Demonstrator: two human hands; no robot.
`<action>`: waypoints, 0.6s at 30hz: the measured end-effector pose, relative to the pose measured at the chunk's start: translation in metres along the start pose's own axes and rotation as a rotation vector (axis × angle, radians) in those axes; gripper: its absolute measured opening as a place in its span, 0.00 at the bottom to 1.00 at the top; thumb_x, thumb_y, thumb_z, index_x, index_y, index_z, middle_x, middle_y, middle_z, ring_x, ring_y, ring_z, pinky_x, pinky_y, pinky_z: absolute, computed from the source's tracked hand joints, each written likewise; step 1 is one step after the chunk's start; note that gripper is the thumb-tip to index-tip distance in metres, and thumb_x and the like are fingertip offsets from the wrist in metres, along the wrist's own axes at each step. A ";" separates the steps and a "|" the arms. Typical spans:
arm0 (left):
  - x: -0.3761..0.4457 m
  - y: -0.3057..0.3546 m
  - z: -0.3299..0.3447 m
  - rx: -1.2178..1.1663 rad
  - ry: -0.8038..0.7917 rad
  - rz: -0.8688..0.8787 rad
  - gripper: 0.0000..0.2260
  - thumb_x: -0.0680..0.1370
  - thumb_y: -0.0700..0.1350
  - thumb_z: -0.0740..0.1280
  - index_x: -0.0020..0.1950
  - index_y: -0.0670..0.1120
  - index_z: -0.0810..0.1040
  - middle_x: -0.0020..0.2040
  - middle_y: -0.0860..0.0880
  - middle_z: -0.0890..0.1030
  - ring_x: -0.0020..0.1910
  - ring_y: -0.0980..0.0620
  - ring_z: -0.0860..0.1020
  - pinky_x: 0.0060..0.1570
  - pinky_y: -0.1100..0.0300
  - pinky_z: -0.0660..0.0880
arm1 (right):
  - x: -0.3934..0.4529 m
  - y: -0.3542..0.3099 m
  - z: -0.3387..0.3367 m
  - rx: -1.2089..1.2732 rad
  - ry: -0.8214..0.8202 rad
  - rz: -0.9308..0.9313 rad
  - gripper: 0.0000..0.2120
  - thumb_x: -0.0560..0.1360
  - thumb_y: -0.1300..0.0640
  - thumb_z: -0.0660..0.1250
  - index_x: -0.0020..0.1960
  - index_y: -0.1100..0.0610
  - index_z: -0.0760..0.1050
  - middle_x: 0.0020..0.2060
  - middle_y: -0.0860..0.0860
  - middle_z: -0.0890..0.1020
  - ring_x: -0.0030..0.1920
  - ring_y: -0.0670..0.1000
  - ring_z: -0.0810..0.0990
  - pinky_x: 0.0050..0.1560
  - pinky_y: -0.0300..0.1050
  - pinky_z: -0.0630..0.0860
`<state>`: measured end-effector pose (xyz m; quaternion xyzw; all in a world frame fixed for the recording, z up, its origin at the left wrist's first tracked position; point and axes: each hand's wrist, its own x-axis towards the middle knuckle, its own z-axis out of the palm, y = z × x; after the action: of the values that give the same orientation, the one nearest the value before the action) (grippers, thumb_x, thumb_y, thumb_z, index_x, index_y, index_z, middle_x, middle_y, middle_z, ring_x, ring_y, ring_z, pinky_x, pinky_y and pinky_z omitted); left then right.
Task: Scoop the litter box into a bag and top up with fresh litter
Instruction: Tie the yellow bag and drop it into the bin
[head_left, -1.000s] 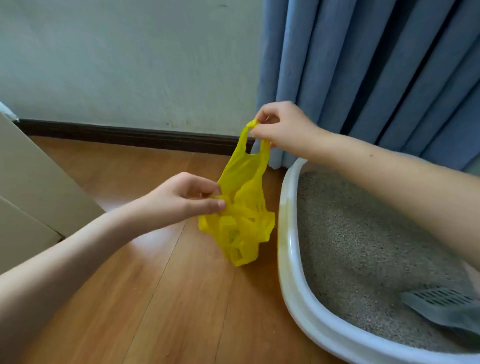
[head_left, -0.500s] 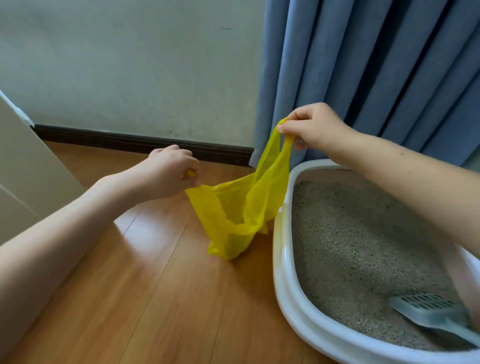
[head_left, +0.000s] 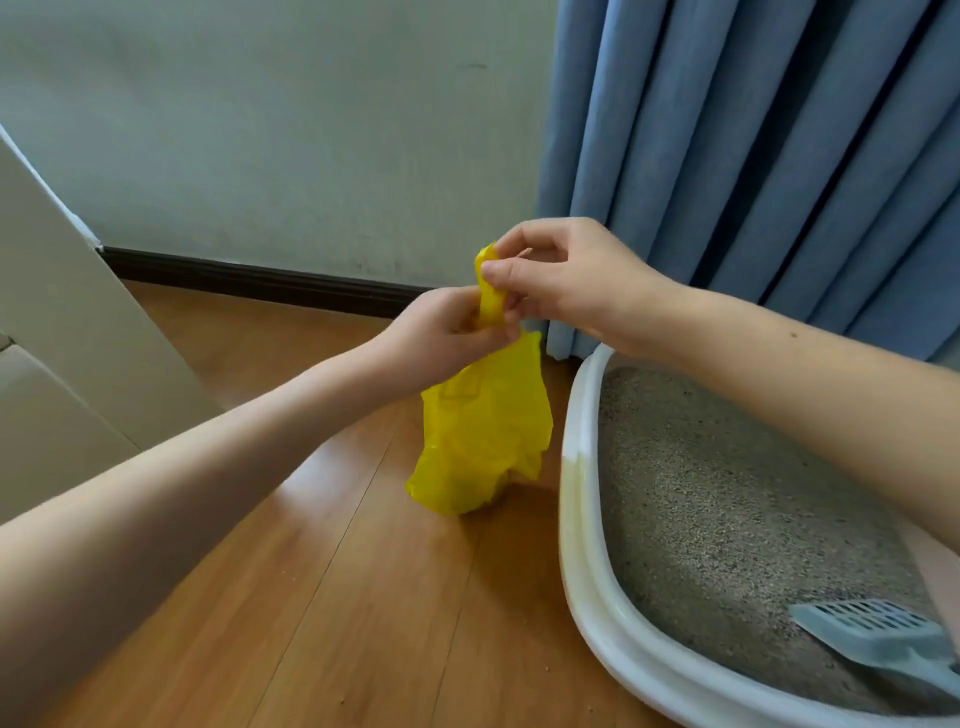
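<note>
A yellow plastic bag (head_left: 480, 431) hangs above the wooden floor, just left of the white litter box (head_left: 582, 467). My left hand (head_left: 441, 332) and my right hand (head_left: 561, 275) pinch the bag's handles together at the top, fingers touching. The bag's body droops crumpled below them with its mouth closed up. Grey litter (head_left: 727, 493) fills the box. A pale blue slotted scoop (head_left: 878, 639) lies on the litter at the box's near right end.
A blue curtain (head_left: 753, 156) hangs behind the litter box. A pale wall with a dark baseboard (head_left: 249, 275) runs along the back. A beige cardboard box (head_left: 62, 322) stands at the left. Wooden floor (head_left: 337, 597) lies in front.
The hands were spread apart holding the bag's mouth wide; now my left hand has come up to my right and both handles are gathered together, the bag hanging narrow.
</note>
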<state>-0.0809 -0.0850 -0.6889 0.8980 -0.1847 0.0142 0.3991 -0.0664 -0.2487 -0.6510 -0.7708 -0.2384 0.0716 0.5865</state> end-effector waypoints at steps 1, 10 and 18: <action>0.000 0.002 0.001 0.027 0.041 0.024 0.09 0.79 0.49 0.65 0.49 0.44 0.78 0.40 0.46 0.79 0.38 0.49 0.75 0.41 0.53 0.73 | -0.001 0.005 0.001 0.047 0.022 -0.015 0.09 0.75 0.58 0.70 0.53 0.59 0.77 0.43 0.56 0.81 0.41 0.49 0.81 0.47 0.45 0.80; -0.005 0.023 -0.006 -0.168 0.088 0.080 0.16 0.76 0.47 0.65 0.51 0.33 0.72 0.40 0.37 0.76 0.39 0.51 0.74 0.40 0.49 0.75 | -0.023 0.054 0.023 0.050 -0.037 0.045 0.06 0.79 0.58 0.64 0.47 0.51 0.78 0.39 0.44 0.84 0.44 0.43 0.82 0.48 0.41 0.78; -0.018 0.063 -0.042 -0.361 -0.333 0.122 0.16 0.74 0.36 0.69 0.61 0.45 0.76 0.35 0.32 0.70 0.36 0.41 0.72 0.39 0.48 0.75 | -0.010 0.063 0.028 0.526 0.122 0.381 0.12 0.82 0.59 0.56 0.39 0.55 0.68 0.31 0.51 0.66 0.26 0.47 0.68 0.29 0.39 0.66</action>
<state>-0.1144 -0.0869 -0.6185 0.7892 -0.3014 -0.1433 0.5156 -0.0681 -0.2417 -0.7200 -0.6263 -0.0275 0.1926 0.7549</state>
